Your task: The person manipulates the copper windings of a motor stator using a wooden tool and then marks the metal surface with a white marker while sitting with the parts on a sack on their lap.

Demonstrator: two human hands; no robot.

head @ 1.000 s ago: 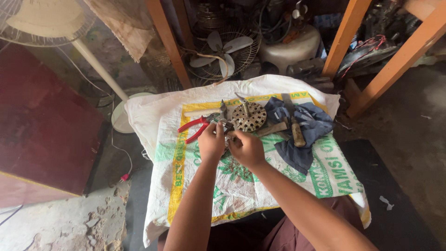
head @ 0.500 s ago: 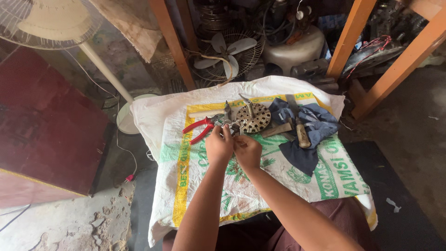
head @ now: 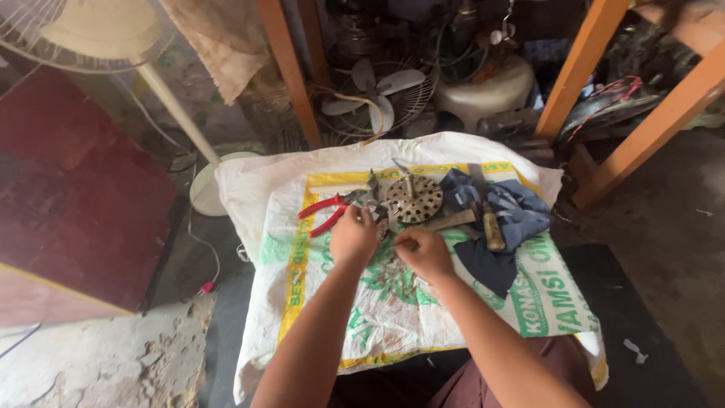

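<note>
Both my hands meet over a white woven sack (head: 468, 317) spread on the floor. My left hand (head: 353, 237) and my right hand (head: 423, 253) pinch a small dark metal part (head: 381, 224) between their fingertips; its shape is too small to tell. Just beyond lies a round perforated metal motor cover (head: 414, 198) with a shaft sticking up. Red-handled pliers (head: 326, 212) lie to the left of my left hand. A wooden-handled tool (head: 492, 227) and a metal bar (head: 451, 220) rest on a blue cloth (head: 513, 215) to the right.
A fan with white blades in a wire cage (head: 377, 94) and a white round casing (head: 491, 91) stand behind the sack. Orange wooden legs (head: 581, 68) rise at the back and right. A pedestal fan (head: 83, 30) and its base (head: 208, 189) are at left, beside a dark red panel (head: 68, 211).
My hands stayed together on the small part in front of the motor cover, shifting only slightly. The view moved a little.
</note>
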